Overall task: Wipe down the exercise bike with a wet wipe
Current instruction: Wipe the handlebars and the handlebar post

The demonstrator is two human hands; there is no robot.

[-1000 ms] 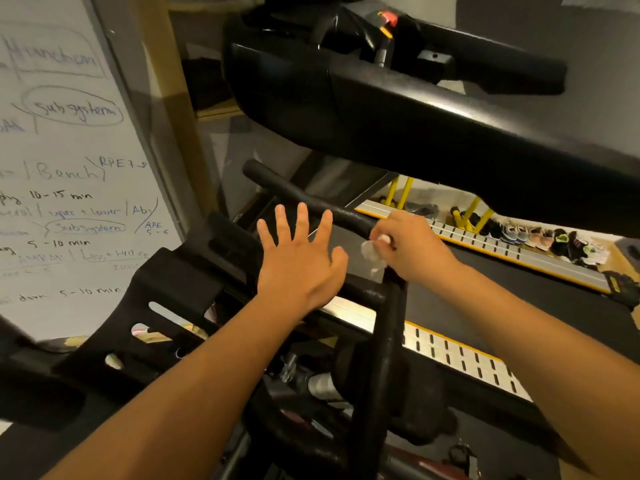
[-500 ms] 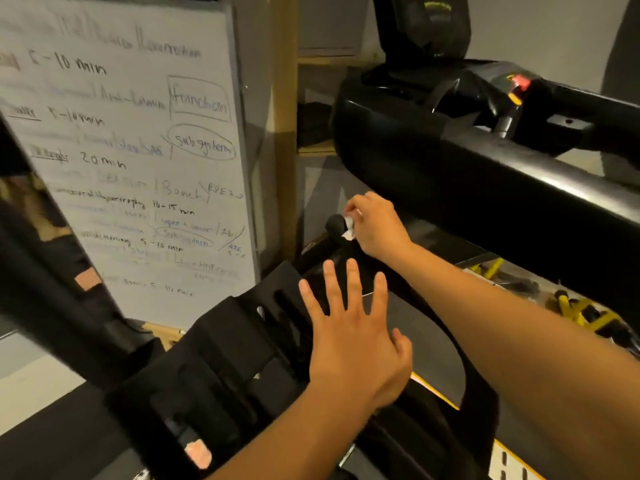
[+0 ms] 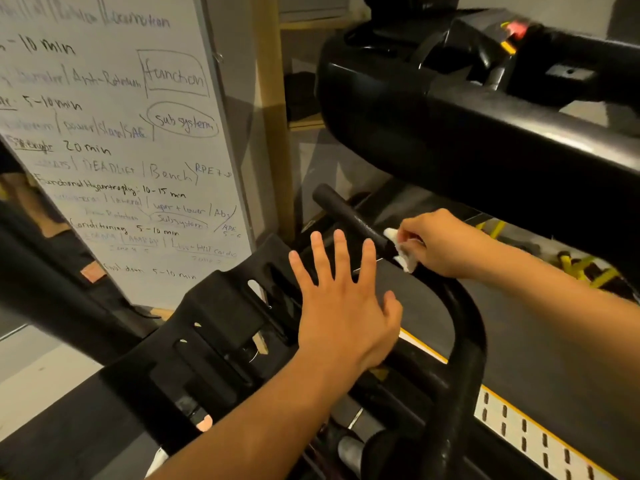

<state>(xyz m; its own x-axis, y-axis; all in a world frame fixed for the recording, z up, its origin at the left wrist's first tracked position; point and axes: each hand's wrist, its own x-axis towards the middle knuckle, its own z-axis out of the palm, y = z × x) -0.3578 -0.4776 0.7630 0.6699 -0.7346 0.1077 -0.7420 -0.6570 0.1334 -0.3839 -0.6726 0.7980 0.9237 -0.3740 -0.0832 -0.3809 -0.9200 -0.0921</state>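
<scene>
Your right hand (image 3: 440,245) is closed around a white wet wipe (image 3: 401,249), pinching it against the black handlebar (image 3: 349,216) of the exercise bike (image 3: 460,358). The wipe is bunched small; a crumpled white edge shows at your fingertips, pressed to the bar partway along its straight grip, below the bar's rounded free end. Your left hand (image 3: 343,306) is spread flat and wide, all fingers splayed and holding nothing, over the bike's black slotted console tray (image 3: 214,327); whether the palm touches the tray cannot be told. Its thumb points toward the curved section of the handlebar, which bends downward from the grip toward the lower edge of the view.

The wet wipe thus sits on the handlebar grip, just beyond your left fingertips and near the tray's far right corner.

To the left of the bike stands a whiteboard (image 3: 114,133) covered in handwritten workout notes, its lower edge behind the tray. Above your right hand looms the bulky black body of another machine, a treadmill (image 3: 467,126) by the look of it, with a small red and yellow part near its top. A perforated white strip with a yellow border (image 3: 540,441) runs along the lower right beneath your right forearm.
</scene>
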